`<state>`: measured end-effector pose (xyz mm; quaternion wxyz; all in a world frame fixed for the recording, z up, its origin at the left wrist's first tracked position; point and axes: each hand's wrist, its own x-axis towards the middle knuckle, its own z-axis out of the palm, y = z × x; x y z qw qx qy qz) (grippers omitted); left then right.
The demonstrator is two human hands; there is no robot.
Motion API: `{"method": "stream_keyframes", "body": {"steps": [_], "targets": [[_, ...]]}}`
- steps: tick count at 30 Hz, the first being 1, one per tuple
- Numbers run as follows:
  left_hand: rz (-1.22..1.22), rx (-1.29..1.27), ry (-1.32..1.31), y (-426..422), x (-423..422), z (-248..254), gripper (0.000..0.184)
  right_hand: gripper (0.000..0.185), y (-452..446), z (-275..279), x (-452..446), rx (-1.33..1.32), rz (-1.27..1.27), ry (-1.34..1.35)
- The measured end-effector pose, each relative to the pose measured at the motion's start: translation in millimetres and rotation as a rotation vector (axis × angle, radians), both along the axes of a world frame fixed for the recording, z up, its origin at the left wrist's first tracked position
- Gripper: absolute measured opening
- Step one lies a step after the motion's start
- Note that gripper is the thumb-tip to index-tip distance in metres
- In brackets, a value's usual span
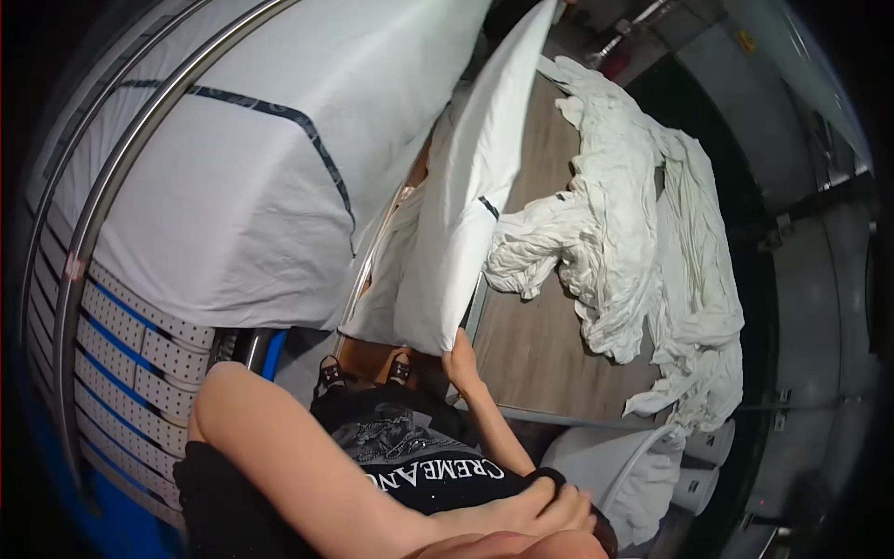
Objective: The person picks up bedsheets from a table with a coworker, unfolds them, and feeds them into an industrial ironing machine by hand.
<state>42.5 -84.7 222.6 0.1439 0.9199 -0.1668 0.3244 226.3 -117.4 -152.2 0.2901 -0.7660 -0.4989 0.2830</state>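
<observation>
A long folded white sheet with a short black mark hangs in front of me, stretching to the top edge of the view. My right hand is closed on its near lower corner. My left hand reaches across my chest, fingers bent over the dark sleeve at my right shoulder. What lies beneath those fingers is partly hidden. Beyond the sheet, crumpled white linen lies on a wood-patterned table, some of it draping over the right edge.
At left stands a cart with curved metal rails and a large cloth-covered load with a dark stripe. A pale bin with cloth sits by the table's near corner. Metal machinery stands at right.
</observation>
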Motion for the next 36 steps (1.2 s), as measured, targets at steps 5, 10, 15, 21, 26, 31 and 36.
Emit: {"method": "stream_keyframes", "body": {"steps": [5,10,15,21,26,31,36], "targets": [[-0.088,-0.014,0.042,14,6,-7,0.031,0.018,10,-9,19,0.050,-0.045,-0.055],[-0.156,-0.099,0.133,18,0,-16,0.036,0.028,27,-15,14,0.077,0.044,0.052],[-0.096,-0.439,0.306,57,-50,-31,0.042,0.040,38,19,-3,0.155,0.138,0.498],[1.179,-1.158,0.345,151,-14,-309,0.086,0.024,14,119,-28,0.280,0.271,0.897],[0.420,-2.000,0.398,116,30,-305,0.049,0.013,0,145,-1,0.166,-0.125,0.933],[1.074,-1.157,0.381,163,-28,-235,0.041,0.016,-22,87,25,0.193,-0.172,0.233],[0.838,-0.429,0.183,113,21,-198,0.036,0.043,-7,44,-7,0.167,-0.111,-0.043]]}}
